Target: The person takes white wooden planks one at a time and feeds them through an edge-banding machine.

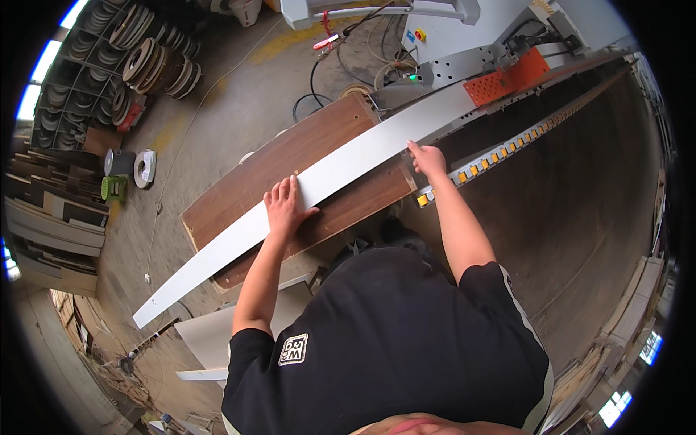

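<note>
A long white board lies slantwise across a brown wooden table. Its far right end runs up to an orange perforated guard on a machine, while its near left end juts past the table. My left hand rests on the board's middle, fingers flat and thumb spread toward the near edge. Farther along, my right hand has its fingers curled at the board's near edge, pinching it by the table's right end. The undersides of both hands are hidden.
A rail with yellow rollers stretches right of the table. The grey machine body stands at the back, with cables beside it. Edging rolls and a green stool are at left. Another pale panel sits near my left elbow.
</note>
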A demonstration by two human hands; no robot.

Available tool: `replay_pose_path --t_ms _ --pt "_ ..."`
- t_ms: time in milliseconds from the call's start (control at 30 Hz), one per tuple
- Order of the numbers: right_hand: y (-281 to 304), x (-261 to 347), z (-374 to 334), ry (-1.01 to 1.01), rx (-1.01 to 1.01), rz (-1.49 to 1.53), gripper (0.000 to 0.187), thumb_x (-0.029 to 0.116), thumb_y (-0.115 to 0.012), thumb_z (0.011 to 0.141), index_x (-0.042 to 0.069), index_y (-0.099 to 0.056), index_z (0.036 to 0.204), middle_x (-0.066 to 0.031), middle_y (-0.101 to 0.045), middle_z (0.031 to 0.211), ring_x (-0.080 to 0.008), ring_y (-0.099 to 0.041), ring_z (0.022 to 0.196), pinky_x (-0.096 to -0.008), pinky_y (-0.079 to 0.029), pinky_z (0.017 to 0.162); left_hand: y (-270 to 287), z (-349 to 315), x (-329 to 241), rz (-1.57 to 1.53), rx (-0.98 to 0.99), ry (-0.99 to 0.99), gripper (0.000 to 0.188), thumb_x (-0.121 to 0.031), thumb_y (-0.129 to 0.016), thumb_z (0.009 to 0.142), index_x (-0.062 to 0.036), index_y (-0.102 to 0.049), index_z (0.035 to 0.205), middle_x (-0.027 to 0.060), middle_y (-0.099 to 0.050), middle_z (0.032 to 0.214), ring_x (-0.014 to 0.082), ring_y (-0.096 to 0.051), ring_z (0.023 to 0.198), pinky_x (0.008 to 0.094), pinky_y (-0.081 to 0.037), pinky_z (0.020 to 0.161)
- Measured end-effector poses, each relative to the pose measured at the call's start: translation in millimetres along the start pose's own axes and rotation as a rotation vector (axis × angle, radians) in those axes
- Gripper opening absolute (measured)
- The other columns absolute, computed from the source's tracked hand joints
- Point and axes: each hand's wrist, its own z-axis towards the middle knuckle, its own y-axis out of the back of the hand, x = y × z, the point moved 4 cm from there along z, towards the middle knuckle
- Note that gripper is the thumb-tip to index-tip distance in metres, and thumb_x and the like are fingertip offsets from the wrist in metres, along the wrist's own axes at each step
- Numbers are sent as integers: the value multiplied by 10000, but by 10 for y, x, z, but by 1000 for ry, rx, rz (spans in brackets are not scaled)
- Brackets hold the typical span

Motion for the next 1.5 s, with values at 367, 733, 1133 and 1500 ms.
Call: replay_pose_path --t_ms 367,733,1133,1500 --pt "218 94 565 20 -110 191 452 375 -651 994 -6 -652 752 -35 -617 618 -115 -531 480 -289 -431 495 -11 529 -198 -96 38 -98 1067 -554 -868 667 -83 -430 1518 102 -474 1505 290 -429 1376 477 -305 1131" --pt "326 95 706 26 -126 242 460 377 -671 980 -7 -656 727 -36 -620 608 -115 -529 478 -288 -420 479 31 181 411 -103 -1 -73 859 -391 -923 623 -254 -589 1402 136 -501 1419 374 -470 1291 513 -388 1089" --pt "1048 -46 1308 25 -147 276 447 385 -693 968 -8 -656 758 -45 -622 647 -130 -540 507 -287 -438 491 10 674 -280 -130 1 -84 796 -408 -890 670 -234 -619 1398 150 -494 1440 386 -457 1305 523 -379 1095" --pt "1423 18 1515 12 -315 78 482 446 -637 984 12 -682 779 -56 -676 629 -144 -577 476 -312 -463 519 -98 1142 -1137 -131 -35 -8 746 -425 -848 740 -279 -578 1420 142 -405 1548 357 -360 1432 596 -237 1185"
